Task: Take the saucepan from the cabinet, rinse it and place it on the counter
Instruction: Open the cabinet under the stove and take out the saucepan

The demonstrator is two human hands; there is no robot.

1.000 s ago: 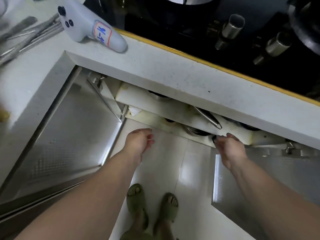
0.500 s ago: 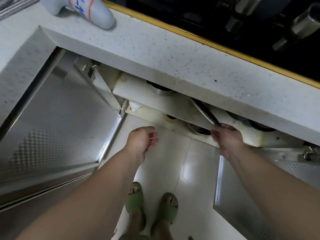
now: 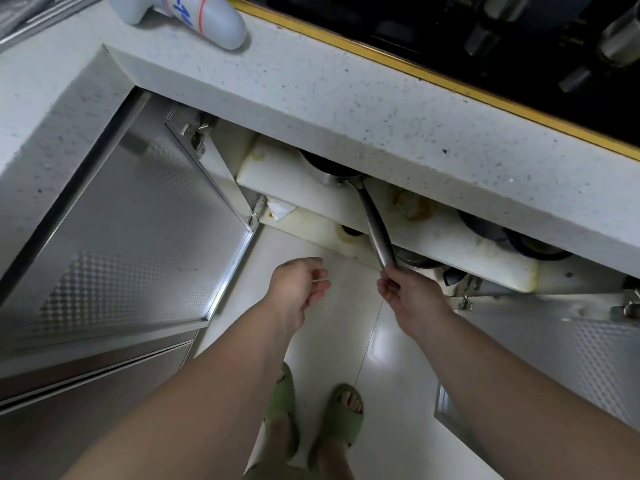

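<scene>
A steel saucepan sits on the upper white shelf of the open cabinet, mostly hidden under the counter edge. Its long metal handle slants down and out toward me. My right hand is closed around the handle's end, just in front of the shelves. My left hand hangs free beside it above the floor, fingers loosely curled and holding nothing.
The speckled counter overhangs the cabinet, with a black stove behind and a white controller on it. Steel doors stand open at left and right. Other pots sit on the shelves. My feet in green slippers are below.
My right hand has closed on the saucepan handle and drawn it outward, so the pan body now shows at the shelf edge. The view shifted slightly; the left hand barely moved.
</scene>
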